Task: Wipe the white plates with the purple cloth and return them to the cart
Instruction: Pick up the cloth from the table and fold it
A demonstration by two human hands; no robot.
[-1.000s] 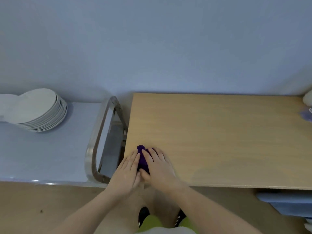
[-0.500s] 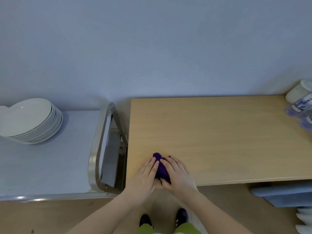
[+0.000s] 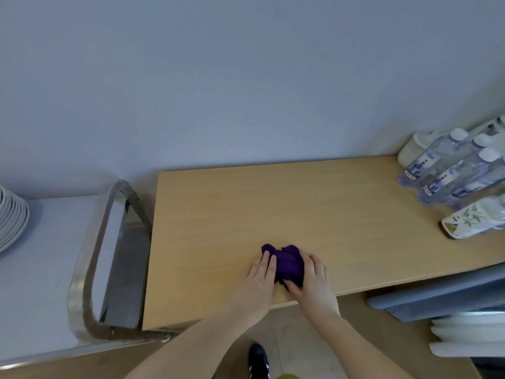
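A bunched purple cloth (image 3: 288,262) lies on the wooden table (image 3: 300,203) near its front edge. My left hand (image 3: 259,279) rests with straight fingers on the cloth's left side. My right hand (image 3: 313,280) covers the right side, thumb tucked under, and grips the cloth. A stack of white plates (image 3: 11,220) stands on the grey cart top (image 3: 41,269) at the far left, partly cut off by the frame edge.
The cart's metal handle (image 3: 90,255) rises between cart and table. Several water bottles (image 3: 442,170), a white container (image 3: 415,149) and a leaf-patterned cup (image 3: 470,220) crowd the table's right end. Blue and white shelves (image 3: 451,310) sit below at right.
Both hands and the cloth have slid rightward along the table, away from its left edge. The view has swung right: the bottles came in, and the plate stack is nearly out of frame.
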